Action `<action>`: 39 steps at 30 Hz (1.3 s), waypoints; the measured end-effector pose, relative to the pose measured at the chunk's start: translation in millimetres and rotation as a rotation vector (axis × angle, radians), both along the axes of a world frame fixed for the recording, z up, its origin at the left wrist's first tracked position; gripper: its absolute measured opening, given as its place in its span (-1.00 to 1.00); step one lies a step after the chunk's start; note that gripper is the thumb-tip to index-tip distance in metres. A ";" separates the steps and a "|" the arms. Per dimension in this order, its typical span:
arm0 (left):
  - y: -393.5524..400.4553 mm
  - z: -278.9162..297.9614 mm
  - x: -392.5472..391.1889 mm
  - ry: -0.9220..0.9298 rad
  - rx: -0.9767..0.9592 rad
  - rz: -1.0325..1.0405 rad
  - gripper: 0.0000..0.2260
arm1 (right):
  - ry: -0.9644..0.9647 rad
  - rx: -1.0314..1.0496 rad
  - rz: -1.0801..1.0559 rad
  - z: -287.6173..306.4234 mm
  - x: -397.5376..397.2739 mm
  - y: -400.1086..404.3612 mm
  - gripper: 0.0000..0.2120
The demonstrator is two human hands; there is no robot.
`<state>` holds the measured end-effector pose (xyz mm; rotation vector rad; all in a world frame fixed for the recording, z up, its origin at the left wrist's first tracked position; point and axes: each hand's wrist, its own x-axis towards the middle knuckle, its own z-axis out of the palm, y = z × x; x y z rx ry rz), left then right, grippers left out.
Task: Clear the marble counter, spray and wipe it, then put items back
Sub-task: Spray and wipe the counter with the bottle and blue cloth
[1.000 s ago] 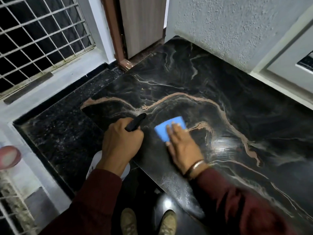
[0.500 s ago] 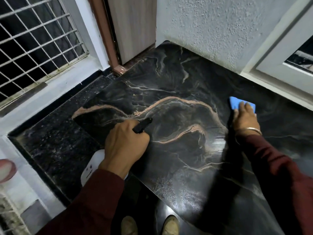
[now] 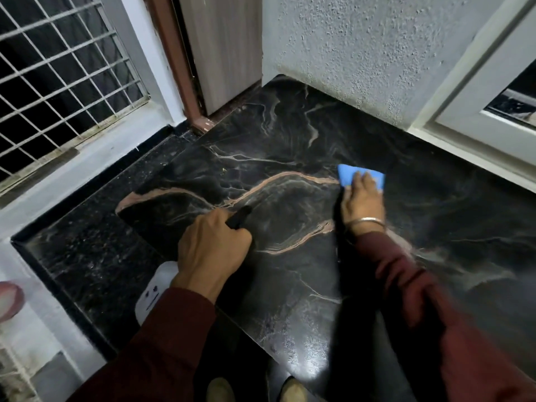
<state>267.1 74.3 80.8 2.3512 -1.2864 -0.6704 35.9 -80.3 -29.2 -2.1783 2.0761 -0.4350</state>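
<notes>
1. Nearest, 6 o'clock: toes of two shoes (image 3: 293, 387) on glossy dark floor, below the counter's front edge. Both forearms in maroon sleeves (image 3: 162, 343).
2. 8 o'clock: left hand (image 3: 211, 250) closed around the neck of a white spray bottle (image 3: 153, 291); black nozzle (image 3: 239, 217) projects past the knuckles toward 1 o'clock. Bottle body hangs off the front edge, beneath the wrist. Small dark marks on the white body, too small to read; no brand legible.
3. Centre: black marble counter (image 3: 290, 285) with a tan vein running 9 to 3 o'clock. Bare of items, so clearing judged complete. Sheen and pale streaks at 4 o'clock, judged wet film; uncertain.
4. 2 o'clock: right hand (image 3: 362, 201) flat, palm down, fingers spread over a folded blue cloth (image 3: 345, 177), pressing it onto the marble. Not a pinch; held by downward pressure. Metal bangle (image 3: 366, 221) at the wrist.
5. Key relation: cloth lies directly beyond the right fingertips, toward 12 o'clock, long axis roughly 9–3. Right hand alone is on it; left hand well apart, at 8 o'clock from the cloth. Unwiped back strip lies at 12–1 o'clock from the cloth, near the wall.
6. Judgement: wiping step in progress; return of items not yet begun.
7. Farthest: grilled window (image 3: 63, 76) at 10 o'clock, wooden door (image 3: 223, 47) at 12, rough plaster wall (image 3: 362, 53) at 1, white frame (image 3: 478, 105) at 2. No writing seen.
</notes>
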 end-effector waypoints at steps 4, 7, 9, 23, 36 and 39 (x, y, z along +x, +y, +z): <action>-11.2 3.3 -1.6 -0.029 -0.010 0.035 -0.92 | 0.009 -0.017 0.547 -25.2 124.9 56.6 -0.47; -19.3 5.2 -6.8 -0.023 -0.026 0.032 -0.90 | 0.008 0.100 0.892 -29.1 144.3 87.4 -0.50; -22.1 5.8 -10.1 -0.014 -0.035 0.021 -0.90 | -0.005 0.043 0.749 -16.3 105.5 55.4 -0.54; -65.4 13.6 -13.0 -0.009 -0.056 0.028 -0.88 | -0.115 0.100 0.795 -16.3 130.2 51.2 -0.48; -45.5 8.1 -21.7 0.020 -0.076 0.112 -0.84 | 0.014 -0.087 0.158 -12.9 22.1 -44.0 -0.56; -34.2 6.9 -28.5 0.024 -0.101 0.113 -0.85 | 0.042 0.002 0.560 -33.5 88.2 38.6 -0.48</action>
